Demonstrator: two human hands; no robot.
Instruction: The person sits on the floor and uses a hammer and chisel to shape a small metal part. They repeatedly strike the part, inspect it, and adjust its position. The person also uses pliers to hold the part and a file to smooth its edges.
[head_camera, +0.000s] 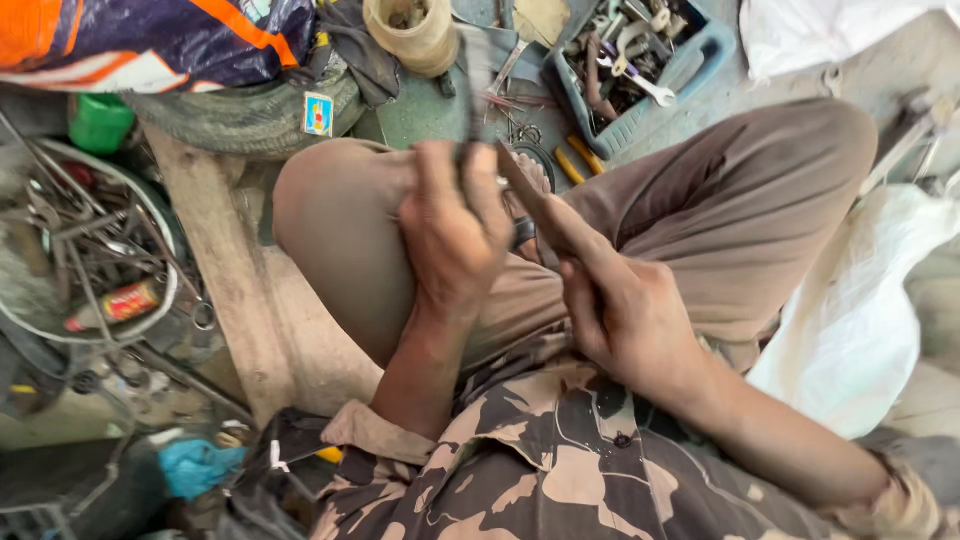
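Note:
My left hand is closed around a narrow dark strip that stands upright out of the fist, above my raised left knee. My right hand grips a flat dark blade-like tool. The tool slants up and to the left, and its tip reaches the strip just beside my left fingers. Both hands are close together over my lap, between brown trouser legs, with a camouflage shirt below. What the strip is made of I cannot tell; it is blurred.
A blue tray of spanners lies on the ground ahead, with yellow-handled pliers near it. A tyre, a green container and a spoked wheel rim sit left. A wooden plank and a white sack flank my legs.

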